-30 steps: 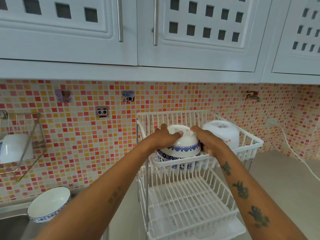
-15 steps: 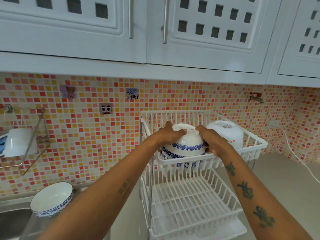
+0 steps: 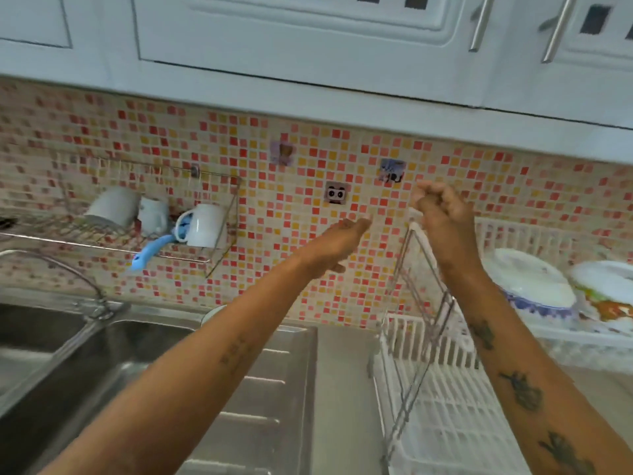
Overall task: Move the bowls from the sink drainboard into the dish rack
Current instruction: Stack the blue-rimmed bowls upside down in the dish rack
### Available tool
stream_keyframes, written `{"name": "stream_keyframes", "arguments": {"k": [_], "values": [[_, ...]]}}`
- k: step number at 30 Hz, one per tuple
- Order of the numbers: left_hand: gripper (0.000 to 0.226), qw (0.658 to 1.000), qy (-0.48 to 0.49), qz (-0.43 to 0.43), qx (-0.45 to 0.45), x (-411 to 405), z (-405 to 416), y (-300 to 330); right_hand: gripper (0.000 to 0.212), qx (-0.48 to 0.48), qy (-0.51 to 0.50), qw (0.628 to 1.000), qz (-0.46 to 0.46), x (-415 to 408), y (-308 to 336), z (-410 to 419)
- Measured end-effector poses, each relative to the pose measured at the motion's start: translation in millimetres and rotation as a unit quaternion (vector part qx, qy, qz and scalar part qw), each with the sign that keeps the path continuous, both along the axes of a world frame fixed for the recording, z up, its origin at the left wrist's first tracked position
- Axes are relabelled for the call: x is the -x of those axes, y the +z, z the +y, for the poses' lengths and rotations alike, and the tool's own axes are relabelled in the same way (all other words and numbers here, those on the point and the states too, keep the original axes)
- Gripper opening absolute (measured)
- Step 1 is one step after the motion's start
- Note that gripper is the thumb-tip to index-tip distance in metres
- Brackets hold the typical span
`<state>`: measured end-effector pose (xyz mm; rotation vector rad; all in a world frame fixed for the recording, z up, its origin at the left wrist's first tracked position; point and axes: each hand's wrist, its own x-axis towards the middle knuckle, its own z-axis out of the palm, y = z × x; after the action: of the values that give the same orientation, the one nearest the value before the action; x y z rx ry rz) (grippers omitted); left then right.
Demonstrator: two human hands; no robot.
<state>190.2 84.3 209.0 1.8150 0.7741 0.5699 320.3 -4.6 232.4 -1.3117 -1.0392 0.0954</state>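
a white bowl (image 3: 534,286) banded in blue pattern is seen in the white dish rack (image 3: 445,406); the wall (image 3: 274,207) is tiled in red, orange and cream mosaic; the mugs (image 3: 202,224) are white.

Blue-patterned bowl (image 3: 537,289) inverted in dish rack (image 3: 565,341)

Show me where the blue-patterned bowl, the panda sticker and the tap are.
Blue-patterned bowl (image 3: 534,289): head view, on its white upturned side, in the rack's upper tier.
Panda sticker (image 3: 336,193): head view, on its face, on the tiled wall.
Tap (image 3: 61,265): head view, on its curved spout over the sink.
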Motion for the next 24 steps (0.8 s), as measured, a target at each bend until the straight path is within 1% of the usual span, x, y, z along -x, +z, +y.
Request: {"name": "stream_keyframes", "arguments": {"k": [2, 4, 7, 9, 11, 13, 14, 16, 17, 19, 21, 23, 24], "values": [[0.065, 0.998, 0.015, 0.034, 0.054, 35, 30, -25, 0.027, 0.035, 0.042, 0.998, 0.015, 30, -18, 35], [0.066, 0.992, 0.035, 0.071, 0.1, 73, 58, -54, 0.032, 0.09, 0.089, 0.991, 0.04, 57, -43, 69], [0.07, 0.977, 0.09, 0.11, 0.159, 123, 95, -99, 0.036, 0.185, 0.147, 0.969, 0.078, 90, -89, 117], [0.072, 0.962, 0.135, 0.112, 0.207, 149, 113, -126, 0.041, 0.26, 0.164, 0.946, 0.101, 104, -126, 150], [0.071, 0.948, 0.185, 0.091, 0.243, 168, 136, -159, 0.048, 0.333, 0.177, 0.917, 0.133, 114, -165, 177], [0.084, 0.933, 0.232, 0.05, 0.271, 181, 159, -194, 0.043, 0.391, 0.179, 0.886, 0.171, 121, -202, 200], [0.085, 0.926, 0.249, 0.025, 0.283, 184, 165, -207, 0.039, 0.414, 0.181, 0.871, 0.194, 123, -217, 209], [0.068, 0.915, 0.267, -0.029, 0.302, 184, 167, -219, 0.041, 0.452, 0.183, 0.837, 0.247, 124, -245, 225], [0.062, 0.912, 0.266, -0.04, 0.308, 181, 171, -228, 0.044, 0.469, 0.179, 0.821, 0.271, 123, -259, 232], [0.061, 0.901, 0.295, -0.061, 0.313, 180, 174, -242, 0.048, 0.491, 0.169, 0.793, 0.32, 121, -283, 242], [0.061, 0.876, 0.337, -0.095, 0.332, 178, 182, -262, 0.048, 0.498, 0.16, 0.775, 0.355, 120, -308, 253], [0.06, 0.861, 0.343, -0.133, 0.352, 175, 194, -286, 0.05, 0.504, 0.153, 0.763, 0.375, 121, -327, 262], [0.057, 0.85, 0.351, -0.15, 0.363, 174, 202, -295, 0.045, 0.504, 0.153, 0.763, 0.375, 123, -331, 266]]}}
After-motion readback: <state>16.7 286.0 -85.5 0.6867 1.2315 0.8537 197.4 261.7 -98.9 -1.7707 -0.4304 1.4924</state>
